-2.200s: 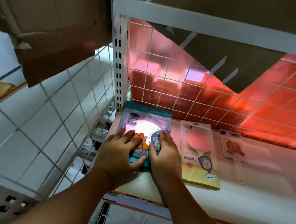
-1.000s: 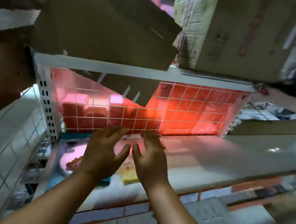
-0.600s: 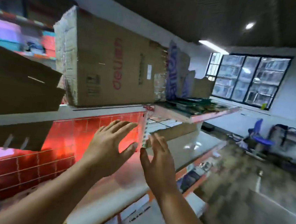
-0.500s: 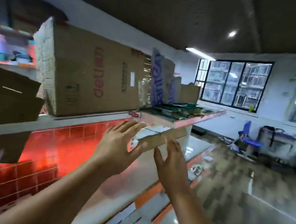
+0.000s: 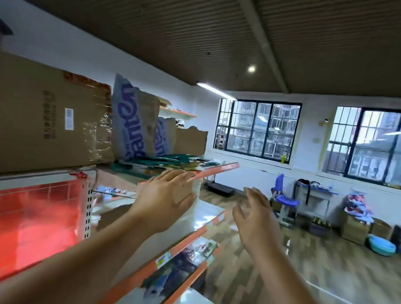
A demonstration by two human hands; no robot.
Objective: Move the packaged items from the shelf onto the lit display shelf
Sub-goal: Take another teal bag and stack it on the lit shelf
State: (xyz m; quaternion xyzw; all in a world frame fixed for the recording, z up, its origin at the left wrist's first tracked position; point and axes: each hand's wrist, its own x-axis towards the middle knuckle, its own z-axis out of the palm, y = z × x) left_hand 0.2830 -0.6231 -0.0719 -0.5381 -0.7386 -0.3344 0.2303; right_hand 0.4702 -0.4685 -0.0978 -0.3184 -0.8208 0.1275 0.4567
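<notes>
My left hand [image 5: 164, 201] is raised with fingers spread and holds nothing, in front of the orange edge of the upper shelf [image 5: 213, 171]. My right hand [image 5: 255, 219] floats to its right over the aisle, also empty with fingers apart. A stack of flat green packaged items [image 5: 166, 162] lies on that upper shelf, just beyond my left fingertips. The red-lit display shelf [image 5: 22, 217] glows at the lower left. More packaged items [image 5: 183, 261] lie blurred on a lower shelf under my arms.
Large cardboard boxes [image 5: 39, 120] and torn blue-printed cartons [image 5: 135, 125] stand on top of the shelving. To the right the room has a wooden floor [image 5: 318, 270], a blue chair [image 5: 283, 197], a desk, boxes and windows along the far wall.
My hands left the teal package on the lit shelf. The view swung right and up along the shelving; both empty hands now reach toward the upper shelf's end.
</notes>
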